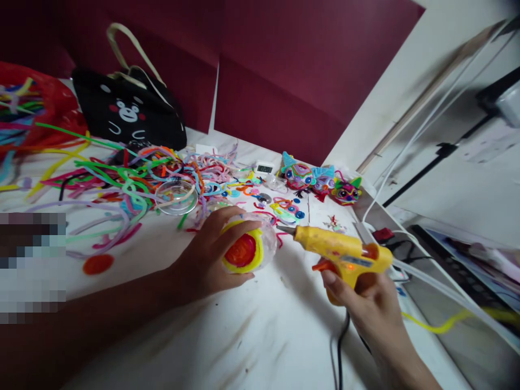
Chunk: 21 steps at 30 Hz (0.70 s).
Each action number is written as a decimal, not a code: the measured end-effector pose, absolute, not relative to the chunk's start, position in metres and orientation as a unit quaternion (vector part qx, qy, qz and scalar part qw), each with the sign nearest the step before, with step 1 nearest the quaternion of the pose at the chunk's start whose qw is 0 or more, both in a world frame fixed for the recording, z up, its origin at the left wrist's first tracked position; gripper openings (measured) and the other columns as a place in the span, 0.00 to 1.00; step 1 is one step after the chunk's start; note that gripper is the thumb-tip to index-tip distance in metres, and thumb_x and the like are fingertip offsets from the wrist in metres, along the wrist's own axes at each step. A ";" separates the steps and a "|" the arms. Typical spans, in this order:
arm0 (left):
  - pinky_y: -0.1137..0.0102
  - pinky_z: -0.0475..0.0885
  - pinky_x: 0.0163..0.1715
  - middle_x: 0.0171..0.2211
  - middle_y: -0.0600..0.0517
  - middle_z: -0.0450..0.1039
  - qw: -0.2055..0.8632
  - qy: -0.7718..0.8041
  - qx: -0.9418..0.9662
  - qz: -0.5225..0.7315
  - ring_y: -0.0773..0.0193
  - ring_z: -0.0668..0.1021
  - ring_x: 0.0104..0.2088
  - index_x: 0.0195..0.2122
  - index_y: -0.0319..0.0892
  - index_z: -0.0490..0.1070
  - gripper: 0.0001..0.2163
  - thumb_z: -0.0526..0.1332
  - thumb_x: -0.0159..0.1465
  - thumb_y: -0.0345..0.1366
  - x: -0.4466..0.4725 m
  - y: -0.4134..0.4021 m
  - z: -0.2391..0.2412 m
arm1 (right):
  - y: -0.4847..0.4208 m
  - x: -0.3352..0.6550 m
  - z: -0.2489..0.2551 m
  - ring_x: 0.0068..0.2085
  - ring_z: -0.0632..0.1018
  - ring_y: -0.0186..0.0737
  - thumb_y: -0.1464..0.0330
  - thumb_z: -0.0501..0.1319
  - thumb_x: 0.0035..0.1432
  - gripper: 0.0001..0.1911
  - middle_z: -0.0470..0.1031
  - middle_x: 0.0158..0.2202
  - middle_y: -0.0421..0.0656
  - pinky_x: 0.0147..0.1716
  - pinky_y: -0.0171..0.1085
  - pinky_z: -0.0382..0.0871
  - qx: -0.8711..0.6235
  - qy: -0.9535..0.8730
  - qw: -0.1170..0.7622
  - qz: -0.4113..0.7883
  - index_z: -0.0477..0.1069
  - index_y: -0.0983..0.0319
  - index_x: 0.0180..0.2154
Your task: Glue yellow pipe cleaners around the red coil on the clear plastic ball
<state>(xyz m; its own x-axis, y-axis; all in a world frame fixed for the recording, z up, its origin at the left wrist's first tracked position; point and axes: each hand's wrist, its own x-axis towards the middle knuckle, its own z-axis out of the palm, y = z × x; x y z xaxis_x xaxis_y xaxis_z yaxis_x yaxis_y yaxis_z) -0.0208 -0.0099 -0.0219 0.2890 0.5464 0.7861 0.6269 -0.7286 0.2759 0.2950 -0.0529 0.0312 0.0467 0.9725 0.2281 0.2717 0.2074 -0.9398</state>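
Observation:
Wrapped round a clear plastic ball (268,241), my left hand (213,244) holds it above the white table. A disc of coiled pipe cleaner (241,251), red in the middle with a yellow rim, sits on the ball's side. My right hand (376,303) grips a yellow hot glue gun (341,249) by its handle, the thumb near the orange trigger. The gun's metal nozzle points left at the ball, with a small gap seen between them. A black cord hangs from the handle.
Loose pipe cleaners (134,184) cover the back left, near a clear dish (176,196), a black bag (128,111) and a red plastic bag (60,108). Colourful creature-like crafts (298,174) and a small digital clock (265,169) stand behind. An orange disc (98,264) lies left.

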 end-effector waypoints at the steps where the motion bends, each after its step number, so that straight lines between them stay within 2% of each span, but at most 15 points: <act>1: 0.46 0.76 0.74 0.70 0.41 0.72 0.041 -0.366 -0.802 -0.471 0.37 0.77 0.69 0.75 0.54 0.67 0.47 0.84 0.56 0.35 -0.021 -0.011 -0.022 | -0.056 0.293 0.029 0.33 0.84 0.46 0.50 0.80 0.66 0.20 0.86 0.39 0.47 0.30 0.41 0.82 -0.530 -0.605 0.499 0.323 0.81 0.56 0.46; 4: 0.45 0.77 0.73 0.70 0.42 0.72 0.036 -0.372 -0.800 -0.469 0.37 0.78 0.69 0.75 0.55 0.68 0.46 0.84 0.56 0.37 -0.021 -0.013 -0.022 | -0.065 0.286 0.023 0.32 0.82 0.44 0.53 0.78 0.68 0.18 0.83 0.38 0.44 0.27 0.40 0.80 -0.528 -0.628 0.501 0.277 0.77 0.54 0.47; 7: 0.44 0.77 0.73 0.70 0.42 0.72 0.036 -0.375 -0.799 -0.469 0.37 0.77 0.69 0.74 0.56 0.68 0.46 0.84 0.56 0.37 -0.021 -0.015 -0.022 | -0.071 0.284 0.015 0.31 0.82 0.43 0.58 0.79 0.68 0.18 0.81 0.37 0.41 0.28 0.38 0.80 -0.511 -0.627 0.514 0.288 0.74 0.52 0.50; 9: 0.46 0.77 0.73 0.70 0.43 0.72 0.037 -0.374 -0.798 -0.471 0.37 0.77 0.70 0.75 0.56 0.68 0.46 0.84 0.57 0.37 -0.021 -0.016 -0.022 | -0.074 0.284 0.009 0.35 0.83 0.44 0.60 0.78 0.69 0.16 0.81 0.43 0.42 0.31 0.39 0.82 -0.502 -0.622 0.524 0.294 0.75 0.52 0.51; 12: 0.48 0.78 0.73 0.70 0.44 0.72 0.038 -0.372 -0.798 -0.473 0.39 0.77 0.70 0.75 0.57 0.67 0.46 0.84 0.57 0.38 -0.020 -0.016 -0.023 | -0.074 0.288 0.003 0.44 0.86 0.50 0.63 0.76 0.71 0.11 0.80 0.51 0.47 0.37 0.43 0.86 -0.483 -0.642 0.529 0.273 0.78 0.50 0.51; 14: 0.49 0.78 0.73 0.71 0.44 0.71 0.038 -0.376 -0.798 -0.470 0.39 0.77 0.70 0.75 0.57 0.67 0.46 0.84 0.57 0.38 -0.020 -0.017 -0.023 | -0.072 0.291 0.002 0.47 0.87 0.52 0.67 0.74 0.72 0.10 0.81 0.52 0.46 0.40 0.44 0.88 -0.448 -0.688 0.514 0.249 0.80 0.49 0.51; 17: 0.47 0.78 0.72 0.71 0.44 0.71 0.033 -0.384 -0.799 -0.462 0.38 0.77 0.71 0.75 0.57 0.67 0.46 0.84 0.57 0.38 -0.021 -0.018 -0.023 | -0.068 0.296 0.003 0.46 0.89 0.50 0.72 0.73 0.72 0.15 0.83 0.50 0.45 0.38 0.41 0.88 -0.400 -0.742 0.493 0.216 0.83 0.48 0.54; 21: 0.45 0.79 0.72 0.71 0.43 0.71 0.027 -0.389 -0.801 -0.455 0.36 0.77 0.71 0.75 0.58 0.67 0.46 0.83 0.57 0.38 -0.021 -0.020 -0.022 | -0.067 0.298 0.005 0.46 0.89 0.49 0.72 0.72 0.73 0.15 0.84 0.51 0.45 0.39 0.40 0.89 -0.409 -0.744 0.487 0.206 0.83 0.49 0.55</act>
<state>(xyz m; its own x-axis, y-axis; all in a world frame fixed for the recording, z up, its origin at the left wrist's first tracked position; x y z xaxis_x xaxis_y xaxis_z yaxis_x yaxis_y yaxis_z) -0.0209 -0.0198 -0.0222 0.2833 0.5988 0.7491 0.6481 -0.6953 0.3107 0.2981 -0.0672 0.0049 -0.1905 0.8090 0.5560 0.4075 0.5805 -0.7050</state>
